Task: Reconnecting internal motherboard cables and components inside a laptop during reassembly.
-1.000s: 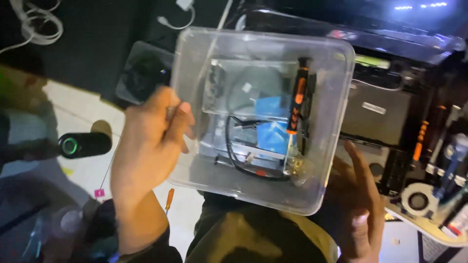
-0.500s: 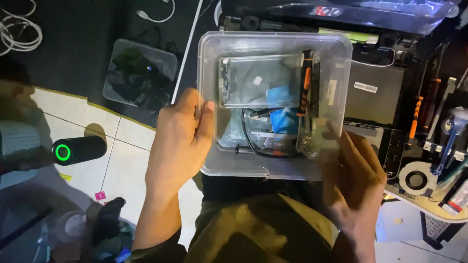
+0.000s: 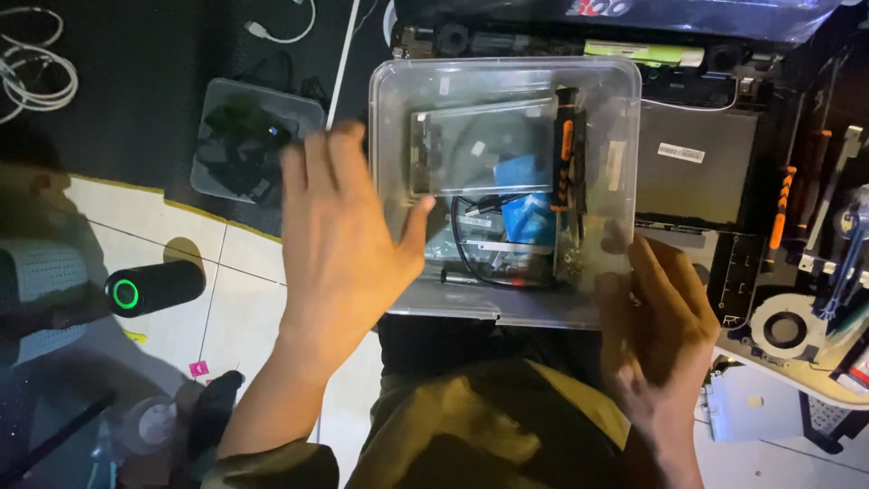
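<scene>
while the right hand (image 3: 656,335) fingers grip the clear plastic box (image 3: 502,186), left hand (image 3: 339,240) fingers spread open.

2 bare hands: the left hand (image 3: 339,240) at 9 o'clock of the clear plastic box (image 3: 398,100), the right hand (image 3: 661,335) at 5 o'clock. 1 such box, and 1 smaller clear tub (image 3: 217,109) at 9 o'clock. 1 black-and-orange screwdriver (image 3: 566,145) lies inside the box, 1 black speaker with a green ring (image 3: 154,288) at 8 o'clock, 1 round fan (image 3: 786,328) at 4 o'clock.
</scene>
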